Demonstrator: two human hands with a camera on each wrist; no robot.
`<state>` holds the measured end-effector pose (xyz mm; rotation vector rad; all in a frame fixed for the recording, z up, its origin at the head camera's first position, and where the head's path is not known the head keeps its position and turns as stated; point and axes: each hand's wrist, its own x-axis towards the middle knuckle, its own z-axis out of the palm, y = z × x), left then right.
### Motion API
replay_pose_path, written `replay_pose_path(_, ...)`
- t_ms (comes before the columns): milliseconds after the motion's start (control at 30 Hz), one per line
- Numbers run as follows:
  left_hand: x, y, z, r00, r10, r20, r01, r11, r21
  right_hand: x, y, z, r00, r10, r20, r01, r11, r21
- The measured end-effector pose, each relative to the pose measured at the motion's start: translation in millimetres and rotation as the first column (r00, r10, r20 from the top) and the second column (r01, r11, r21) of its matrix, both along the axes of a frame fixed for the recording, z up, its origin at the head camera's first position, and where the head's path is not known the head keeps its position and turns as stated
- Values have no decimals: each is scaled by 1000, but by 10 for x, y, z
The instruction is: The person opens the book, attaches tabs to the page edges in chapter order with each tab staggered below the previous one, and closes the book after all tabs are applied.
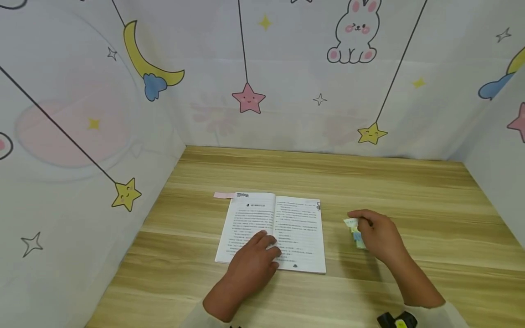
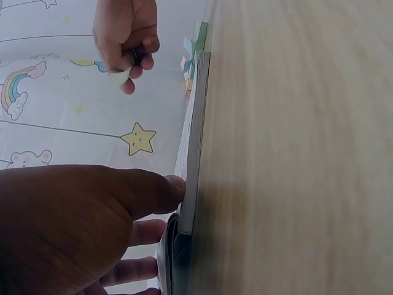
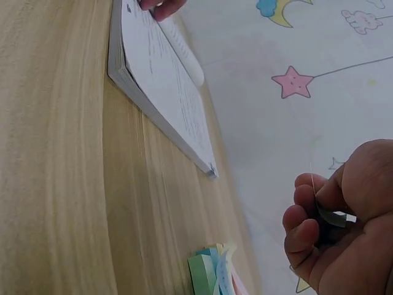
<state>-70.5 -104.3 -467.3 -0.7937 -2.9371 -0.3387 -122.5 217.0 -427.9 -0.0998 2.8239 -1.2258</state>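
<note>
An open book [image 1: 297, 228] lies on the wooden table, its page edges [image 2: 195, 141] facing the left wrist view. My left hand [image 1: 252, 264] rests on the lower middle of the book, the thumb of this hand [image 2: 80, 221] against the page edges. Right of the book, my right hand [image 1: 379, 234] pinches a thin pale strip [image 2: 121, 77] between thumb and fingers. The curled fingers of that hand [image 3: 350, 221] also hold a small dark object, mostly hidden in the palm. Beside and below it, a stack of coloured sticky tabs [image 3: 206, 270] stands on the table.
A pink tab [image 1: 223, 195] sticks out at the book's upper left corner. White cloth walls with printed stars, a moon and a rabbit [image 1: 357, 32] surround the wooden table [image 1: 320, 173] at the back and both sides.
</note>
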Motion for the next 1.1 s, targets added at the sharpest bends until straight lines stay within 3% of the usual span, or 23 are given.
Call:
replay_pose_path(200, -17, -5, -15, 1000, 2, 1, -2, 1000, 3, -273, -142, -29, 999, 31, 38, -32, 999, 35)
replay_pose_path(400, -33, -3, -27, 1000, 1, -5, -1, 1000, 4, -486, -241, -119, 999, 5, 51, -6, 1000, 25)
replay_pose_path(700, -19, 13, -34, 1000, -2, -2, 2, 1000, -5, -640, -350, -204, 998, 13, 55, -14, 1000, 16)
replay_pose_path(1100, -15, -4, -42, 1000, 19, 24, -19, 1000, -2, -848, -462, -308, 988, 54, 146, -68, 994, 90)
